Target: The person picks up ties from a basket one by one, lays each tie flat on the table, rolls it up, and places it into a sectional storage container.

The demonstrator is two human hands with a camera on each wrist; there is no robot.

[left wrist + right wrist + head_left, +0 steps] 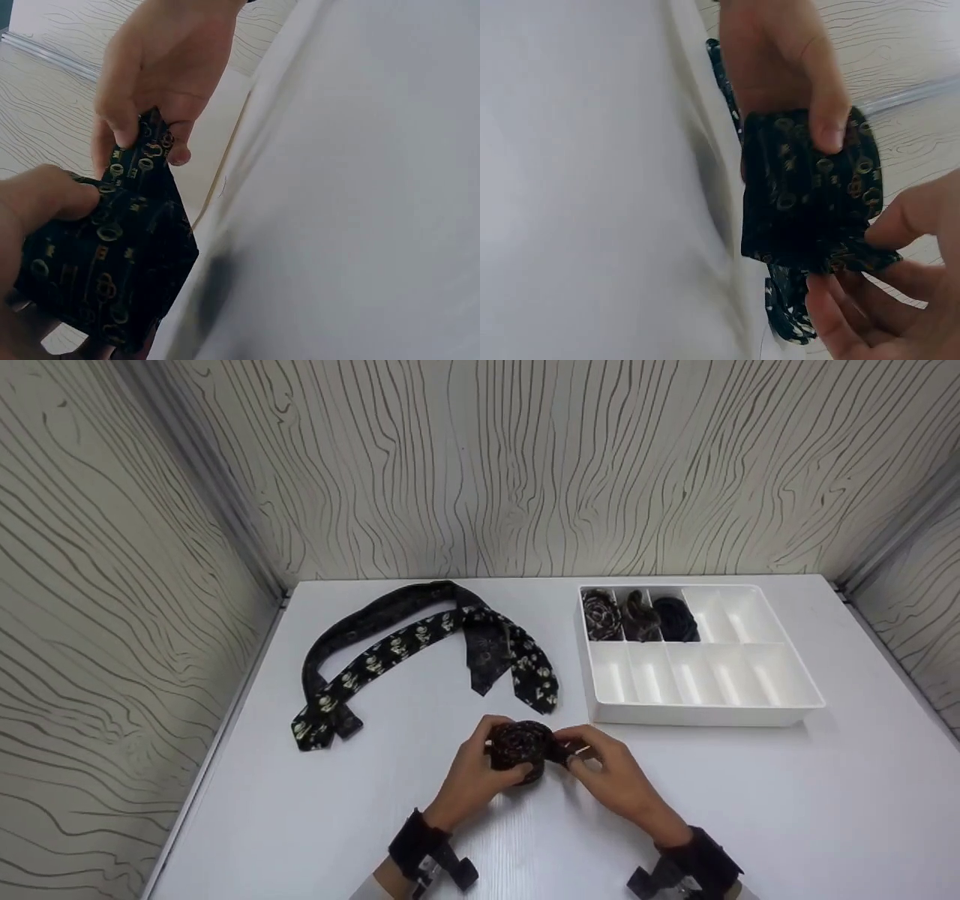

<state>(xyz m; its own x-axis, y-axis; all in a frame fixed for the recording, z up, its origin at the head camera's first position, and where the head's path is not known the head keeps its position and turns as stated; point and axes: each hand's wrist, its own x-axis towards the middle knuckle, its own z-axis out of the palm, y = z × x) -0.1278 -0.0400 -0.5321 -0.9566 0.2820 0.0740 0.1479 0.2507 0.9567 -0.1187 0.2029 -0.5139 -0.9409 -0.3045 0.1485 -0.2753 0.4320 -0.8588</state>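
A dark patterned tie point(523, 744), wound into a roll, is gripped by my left hand point(474, 776), its thumb and fingers around the sides. My right hand point(611, 772) pinches the tie's loose end at the roll's right side. In the left wrist view the roll point(112, 262) shows small gold motifs, and its pointed tip lies between the fingers of the right hand point(169, 67). From the right wrist view, the left thumb presses on the roll point(810, 172) while the right hand point(900, 292) holds the flap below.
Two dark ties, one with pale flowers point(397, 646), lie loosely curved at the back left. A white divided tray point(709, 715) stands at the back right, with three rolled ties, including a navy one point(674, 619), in its back-row compartments. Patterned walls point(480, 472) rise behind and beside the table.
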